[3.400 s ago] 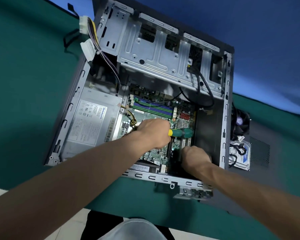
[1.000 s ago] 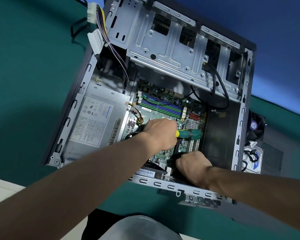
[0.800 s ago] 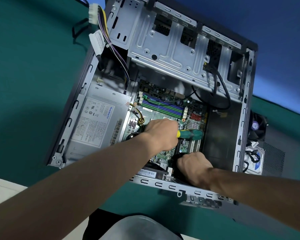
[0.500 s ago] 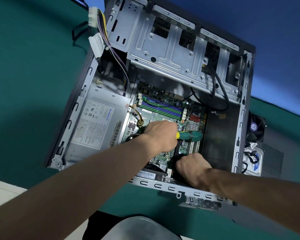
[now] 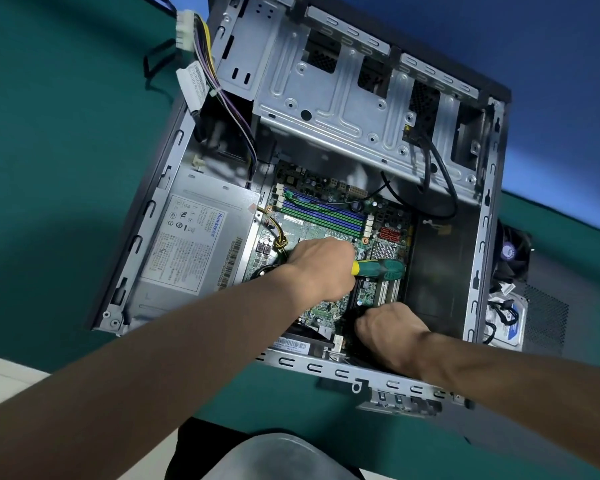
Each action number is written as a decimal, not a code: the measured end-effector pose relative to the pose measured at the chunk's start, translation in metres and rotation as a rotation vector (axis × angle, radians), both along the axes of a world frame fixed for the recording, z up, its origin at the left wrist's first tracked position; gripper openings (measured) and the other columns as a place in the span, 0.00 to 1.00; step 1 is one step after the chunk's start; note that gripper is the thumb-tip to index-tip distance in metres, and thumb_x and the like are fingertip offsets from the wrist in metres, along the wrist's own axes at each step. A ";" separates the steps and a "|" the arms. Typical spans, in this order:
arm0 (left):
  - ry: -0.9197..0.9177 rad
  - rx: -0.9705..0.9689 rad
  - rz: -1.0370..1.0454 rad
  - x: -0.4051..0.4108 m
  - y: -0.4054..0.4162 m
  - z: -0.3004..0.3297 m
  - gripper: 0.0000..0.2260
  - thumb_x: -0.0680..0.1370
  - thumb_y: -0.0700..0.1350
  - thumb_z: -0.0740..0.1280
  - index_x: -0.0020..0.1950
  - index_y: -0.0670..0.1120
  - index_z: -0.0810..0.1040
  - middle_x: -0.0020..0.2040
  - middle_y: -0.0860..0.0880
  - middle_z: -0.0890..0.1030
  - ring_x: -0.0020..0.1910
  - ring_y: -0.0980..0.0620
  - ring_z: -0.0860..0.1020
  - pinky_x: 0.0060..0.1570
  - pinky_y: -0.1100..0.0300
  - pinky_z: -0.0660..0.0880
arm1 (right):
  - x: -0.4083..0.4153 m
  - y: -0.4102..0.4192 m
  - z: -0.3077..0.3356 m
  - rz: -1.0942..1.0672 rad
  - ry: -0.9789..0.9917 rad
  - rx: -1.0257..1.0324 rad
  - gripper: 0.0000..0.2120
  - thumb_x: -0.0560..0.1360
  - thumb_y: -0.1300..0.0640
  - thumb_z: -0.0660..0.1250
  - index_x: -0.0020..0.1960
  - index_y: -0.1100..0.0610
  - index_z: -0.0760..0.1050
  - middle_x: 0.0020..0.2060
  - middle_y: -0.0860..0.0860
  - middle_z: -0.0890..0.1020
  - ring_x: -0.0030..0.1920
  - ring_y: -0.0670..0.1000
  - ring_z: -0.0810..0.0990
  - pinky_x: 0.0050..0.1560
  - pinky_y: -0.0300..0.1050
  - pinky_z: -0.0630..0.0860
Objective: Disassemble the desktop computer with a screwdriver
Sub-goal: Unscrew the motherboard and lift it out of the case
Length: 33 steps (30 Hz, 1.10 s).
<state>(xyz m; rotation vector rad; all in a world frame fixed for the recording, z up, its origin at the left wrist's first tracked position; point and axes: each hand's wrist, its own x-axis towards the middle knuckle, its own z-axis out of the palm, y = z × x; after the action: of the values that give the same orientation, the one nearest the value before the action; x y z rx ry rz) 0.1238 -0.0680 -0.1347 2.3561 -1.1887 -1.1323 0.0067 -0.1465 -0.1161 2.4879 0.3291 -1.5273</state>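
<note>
Inside the open computer case (image 5: 484, 233), left hand (image 5: 321, 268) gripping screwdriver (image 5: 378, 269), right hand (image 5: 392, 332) fingers curled, grasp hidden.

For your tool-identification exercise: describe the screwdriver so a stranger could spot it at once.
Start at the open computer case on the green mat, then find the green motherboard inside. Above it, the left hand holds the screwdriver; its green-and-yellow handle sticks out to the right, the only such tool there.

Light is even and rather dim, with a soft dark shadow on the green table (image 5: 49, 209) at 9 o'clock. Edges bend from wide-angle distortion; near forearms look blurred.
</note>
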 end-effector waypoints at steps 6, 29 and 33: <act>0.009 0.003 0.003 0.000 0.000 -0.001 0.03 0.76 0.44 0.65 0.43 0.46 0.74 0.32 0.51 0.72 0.28 0.54 0.70 0.25 0.60 0.61 | 0.001 0.001 -0.003 -0.023 0.016 0.039 0.12 0.79 0.66 0.58 0.59 0.61 0.74 0.55 0.55 0.80 0.54 0.57 0.79 0.52 0.48 0.75; 0.013 -0.004 0.008 0.001 -0.001 0.000 0.03 0.76 0.44 0.65 0.44 0.46 0.75 0.34 0.51 0.73 0.29 0.53 0.71 0.26 0.60 0.62 | 0.002 0.002 0.000 0.303 0.174 0.057 0.11 0.78 0.68 0.59 0.60 0.61 0.72 0.54 0.57 0.80 0.52 0.59 0.79 0.46 0.50 0.74; -0.001 -0.013 -0.001 0.001 0.000 0.000 0.03 0.76 0.44 0.65 0.43 0.46 0.74 0.33 0.51 0.73 0.29 0.54 0.70 0.26 0.60 0.61 | 0.004 0.003 0.000 0.426 0.192 0.099 0.10 0.79 0.67 0.59 0.59 0.62 0.73 0.52 0.56 0.81 0.51 0.58 0.79 0.42 0.48 0.71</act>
<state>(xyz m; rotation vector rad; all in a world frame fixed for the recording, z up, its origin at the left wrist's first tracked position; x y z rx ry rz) 0.1247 -0.0684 -0.1352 2.3469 -1.1950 -1.1198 0.0103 -0.1431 -0.1165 2.1503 0.9190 -1.5911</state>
